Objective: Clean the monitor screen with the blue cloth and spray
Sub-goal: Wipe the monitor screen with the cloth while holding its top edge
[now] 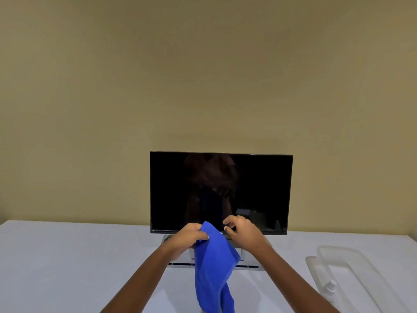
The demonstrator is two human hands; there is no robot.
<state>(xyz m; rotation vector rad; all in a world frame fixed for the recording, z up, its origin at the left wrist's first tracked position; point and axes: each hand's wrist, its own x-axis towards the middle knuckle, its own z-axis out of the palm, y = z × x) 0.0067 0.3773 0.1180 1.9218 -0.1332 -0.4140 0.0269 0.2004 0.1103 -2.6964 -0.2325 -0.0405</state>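
From the head camera, the person's left hand (188, 237) is gripping the top edge of a soft blue cloth (214, 263), with the fingers curled round a bunched fold of it. The right hand (240, 231) is hovering just beside the cloth's upper right edge with its fingers curled. Whether it is pinching the fabric or only reaching for it cannot be told from here.

The blue cloth is hanging between the two forearms, in the air above the white table (67, 256). Its long axis is running nearly straight up and down: the peak is pointing up at the hands and the loose tail is dropping toward the person and out of the bottom of the picture.

Just beyond both hands, a wide black flat-screen monitor (221, 177) is standing upright on its silver stand, facing the person. Its long axis is running left to right. The hands are overlapping its lower edge in the picture, but the cloth does not appear to be touching the glass.

Well off to the right of the right hand, a clear plastic tray (320, 251) is sitting on the table, and a pale bottle-like shape (330, 288) is lying in it. It may be the spray, but it is too faint to be sure.

The task looks to be at its start. The cloth is in hand and seems to be getting shaken out or folded. No wet patch or streak is showing on the screen, so spraying and wiping appear to be left to do.
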